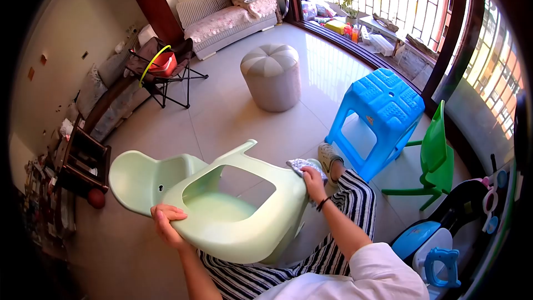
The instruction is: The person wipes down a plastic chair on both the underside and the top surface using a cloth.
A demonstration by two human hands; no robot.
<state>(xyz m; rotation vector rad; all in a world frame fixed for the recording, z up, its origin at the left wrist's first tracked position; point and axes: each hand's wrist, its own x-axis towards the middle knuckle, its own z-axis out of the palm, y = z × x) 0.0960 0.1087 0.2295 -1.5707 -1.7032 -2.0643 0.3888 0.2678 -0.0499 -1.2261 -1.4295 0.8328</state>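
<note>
The pale-green plastic chair (222, 206) lies tipped at 12 o'clock; the left hand (168, 223) grips its rim at 7, the right hand (315, 183) clutches a cloth (300, 165) against its 2 o'clock edge. At 11, a folding chair (184, 63) bears a red basket (164, 65), contents unclear; farther, at 1, a pot (351, 20) holds a leafy plant (348, 5).

Pale green chair (222, 236), blue stool (383, 111), black-and-white striped trousers (358, 205)

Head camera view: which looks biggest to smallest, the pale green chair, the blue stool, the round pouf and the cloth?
1. Pale green chair
2. Blue stool
3. Round pouf
4. Cloth
</note>
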